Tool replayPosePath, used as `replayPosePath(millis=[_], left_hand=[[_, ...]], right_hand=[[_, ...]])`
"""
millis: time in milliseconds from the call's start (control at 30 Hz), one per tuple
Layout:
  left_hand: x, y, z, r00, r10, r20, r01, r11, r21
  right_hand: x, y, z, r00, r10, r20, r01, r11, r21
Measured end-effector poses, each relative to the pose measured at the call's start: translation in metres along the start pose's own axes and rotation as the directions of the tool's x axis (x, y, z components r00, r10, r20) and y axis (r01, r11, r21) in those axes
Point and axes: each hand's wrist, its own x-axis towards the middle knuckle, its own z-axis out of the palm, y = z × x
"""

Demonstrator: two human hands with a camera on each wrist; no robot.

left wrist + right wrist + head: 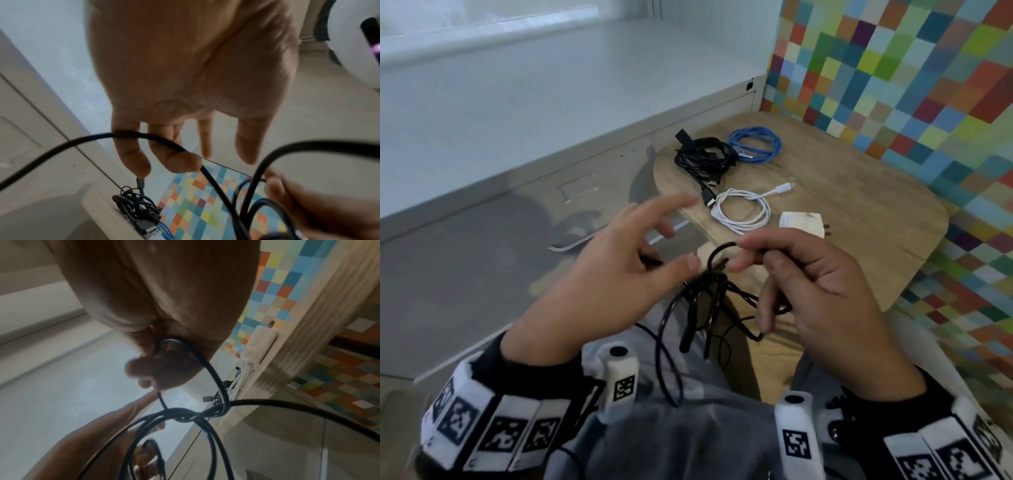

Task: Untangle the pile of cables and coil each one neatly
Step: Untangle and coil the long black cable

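A tangled black cable [709, 294] hangs between my hands over my lap, close to the table's near edge. My right hand [743, 254] pinches a loop of it between thumb and forefinger, its other fingers curled; the right wrist view shows the knot [185, 415] just below that pinch. My left hand [671, 236] has most fingers spread, but in the left wrist view one fingertip [180, 160] curls over a strand of the black cable [144, 136]. Loose strands trail down onto my lap.
On the wooden table [859, 212] lie a coiled black cable bundle [703, 156], a blue coil [755, 144], a white coil [741, 210] and a white charger block [803, 222]. A white cabinet [551, 102] stands to the left, with colourful checked carpet [893, 68] to the right.
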Motion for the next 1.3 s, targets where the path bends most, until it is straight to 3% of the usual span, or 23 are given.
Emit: replayPosePath(millis=[67,133,367,500,667,933,1100,1200,1300], left_hand=[[-0.001,0.002,0.010,0.995,0.064,0.075,-0.075,0.987,0.144],[0.000,0.004,0.018,0.995,0.068,0.077,-0.081,0.978,0.190],[-0.002,0.002,0.013,0.991,-0.057,0.123,0.017,0.954,0.299],[0.002,-0.005,0.017,0.999,0.004,0.039,-0.011,0.984,0.180],[0.002,-0.001,0.024,0.996,0.090,-0.025,-0.090,0.996,-0.013],[-0.001,0.005,0.032,0.985,0.138,0.101,-0.121,0.981,-0.154],[-0.004,0.013,0.031,0.990,0.135,0.048,-0.133,0.990,-0.042],[-0.013,0.028,0.030,0.975,0.223,0.014,-0.224,0.973,0.049],[-0.019,0.040,0.043,0.982,0.190,0.006,-0.186,0.956,0.228]], right_hand=[[-0.002,-0.003,0.003,0.999,-0.008,0.051,0.006,0.999,0.044],[-0.003,-0.005,0.005,0.997,-0.026,0.069,0.021,0.997,0.074],[-0.001,-0.005,-0.009,0.994,-0.048,-0.096,0.066,0.980,0.189],[0.000,-0.007,-0.017,0.997,0.052,-0.064,-0.030,0.951,0.309],[0.005,0.003,-0.011,0.971,0.234,-0.049,-0.218,0.951,0.221],[0.003,0.012,-0.002,0.970,0.244,-0.008,-0.244,0.969,-0.030],[0.004,0.015,-0.004,0.983,0.147,-0.110,-0.167,0.963,-0.211],[0.003,0.012,-0.003,0.996,0.036,-0.085,-0.065,0.928,-0.366],[0.003,0.011,-0.002,0.998,-0.021,-0.053,-0.006,0.883,-0.469]])
